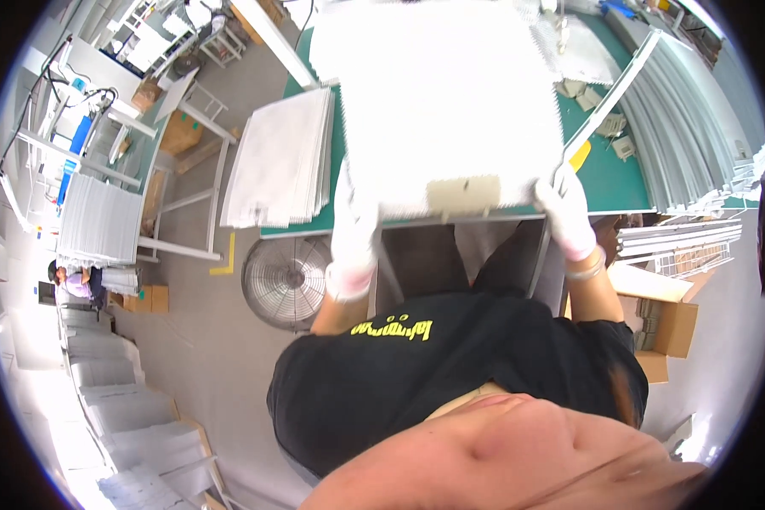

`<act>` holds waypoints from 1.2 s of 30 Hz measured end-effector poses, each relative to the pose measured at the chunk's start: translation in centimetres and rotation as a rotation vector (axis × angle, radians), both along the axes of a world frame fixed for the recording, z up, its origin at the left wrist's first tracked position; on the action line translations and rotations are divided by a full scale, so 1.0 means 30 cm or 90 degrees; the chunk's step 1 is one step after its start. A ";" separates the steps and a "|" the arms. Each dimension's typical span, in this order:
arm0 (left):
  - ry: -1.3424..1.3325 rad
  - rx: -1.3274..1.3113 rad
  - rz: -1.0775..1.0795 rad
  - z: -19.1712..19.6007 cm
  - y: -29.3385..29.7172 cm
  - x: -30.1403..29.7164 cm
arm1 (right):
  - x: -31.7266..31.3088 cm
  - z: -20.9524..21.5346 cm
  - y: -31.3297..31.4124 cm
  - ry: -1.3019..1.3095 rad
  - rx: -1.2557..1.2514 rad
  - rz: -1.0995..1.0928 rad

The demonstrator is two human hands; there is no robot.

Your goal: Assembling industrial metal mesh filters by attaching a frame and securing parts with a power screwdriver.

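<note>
A large, bright white rectangular panel (450, 110) with finely toothed side edges lies in front of me over the green-topped table (612, 191). A beige rectangular patch (463, 195) with a small dark mark sits at its near edge. My left hand (354, 223), in a white glove, grips the panel's near left corner. In a matching glove, my right hand (565, 211) is closed on the near right corner. Glare washes out the panel's surface, and the fingertips beneath it are hidden.
A stack of white sheets (280, 157) overhangs the table's left end. Grey-white panels (680, 119) are stacked at the right, beside small beige parts (610, 126) and a white post (612, 98). A floor fan (286, 280) stands below left; an open carton (671, 331) lies at right.
</note>
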State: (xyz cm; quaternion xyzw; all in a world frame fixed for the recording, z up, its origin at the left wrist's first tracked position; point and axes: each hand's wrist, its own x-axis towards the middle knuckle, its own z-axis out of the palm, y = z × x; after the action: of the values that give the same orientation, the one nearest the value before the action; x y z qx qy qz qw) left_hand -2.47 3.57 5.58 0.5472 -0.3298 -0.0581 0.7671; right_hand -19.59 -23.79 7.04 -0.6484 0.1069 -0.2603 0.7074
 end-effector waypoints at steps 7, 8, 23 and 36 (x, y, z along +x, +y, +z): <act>-0.135 -0.031 0.150 0.100 0.095 0.096 | 0.140 0.221 0.023 -0.105 -0.285 -0.108; -0.245 0.048 0.231 0.110 0.079 0.176 | 0.181 0.251 -0.012 -0.115 -0.304 -0.120; -0.202 -0.003 0.155 0.103 -0.252 0.353 | 0.388 0.143 -0.129 -0.212 -0.187 -0.182; -0.141 0.041 0.028 0.298 -0.181 0.362 | 0.323 0.260 -0.136 -0.123 -0.234 -0.186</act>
State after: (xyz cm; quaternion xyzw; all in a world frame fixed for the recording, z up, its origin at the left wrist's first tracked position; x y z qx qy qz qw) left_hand 8.40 -1.86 14.52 0.5818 -0.3980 0.0090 0.7092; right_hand -9.91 -27.87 14.83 -0.7160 0.0820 -0.4356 0.5393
